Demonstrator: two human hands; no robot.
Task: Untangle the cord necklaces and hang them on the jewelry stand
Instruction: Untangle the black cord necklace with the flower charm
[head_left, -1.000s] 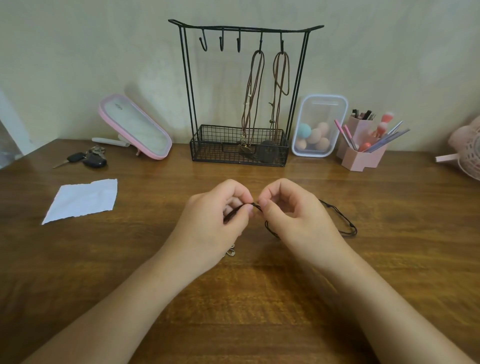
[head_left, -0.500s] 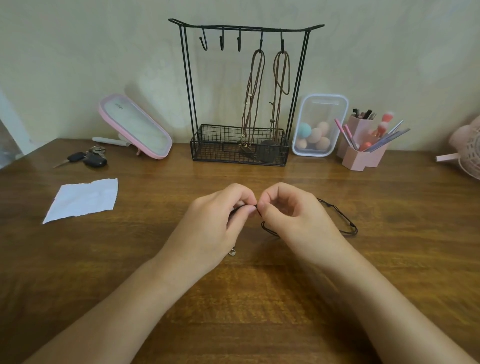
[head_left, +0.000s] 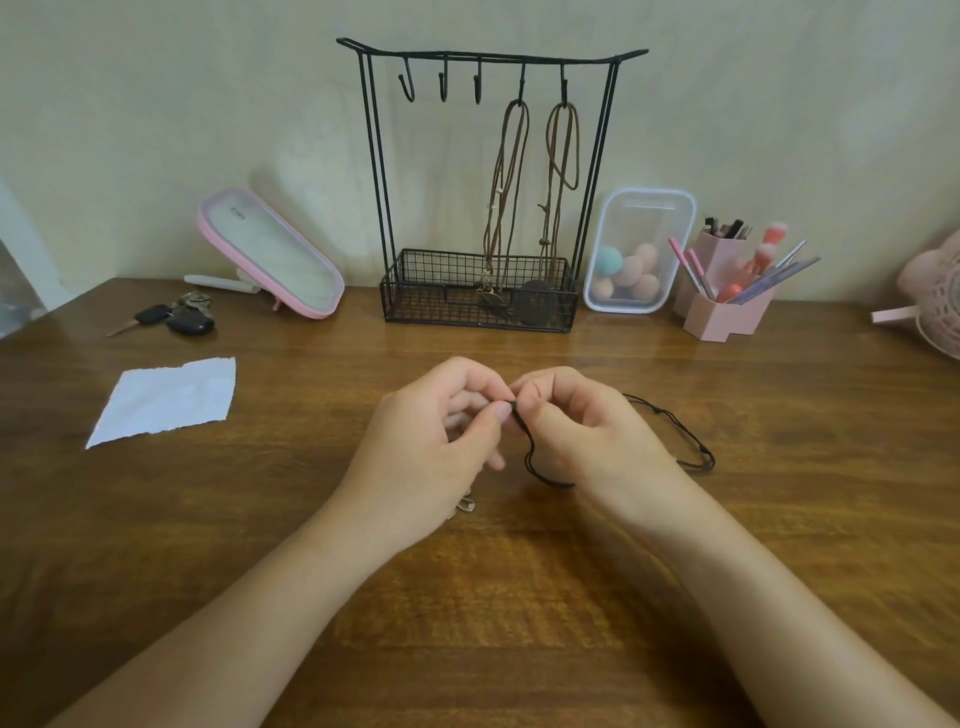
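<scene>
Both hands are held together at the centre of the table, fingertips meeting. By the left hand the black cord is pinched between thumb and forefinger, the other fingers curled in. By the right hand the same cord is pinched just beside that grip, fingers likewise curled. From the pinch a short loop of cord is hung down between the hands toward 6 o'clock; the rest is trailed out behind the right hand to 3 o'clock, where it is laid on the wood in a narrow loop. A small metal pendant is partly seen under the left hand, on the table.

At 12 o'clock the stand is set against the wall, with a wire basket at its base. Two brown necklaces are hung from its two rightmost hooks, their ends dropped into the basket; three hooks to their left are bare.

A pink mirror is leaned at 10 o'clock, with keys just left of it and a paper scrap at 9 o'clock. A clear box of sponges and a pink holder of brushes are placed at 1 to 2 o'clock.
</scene>
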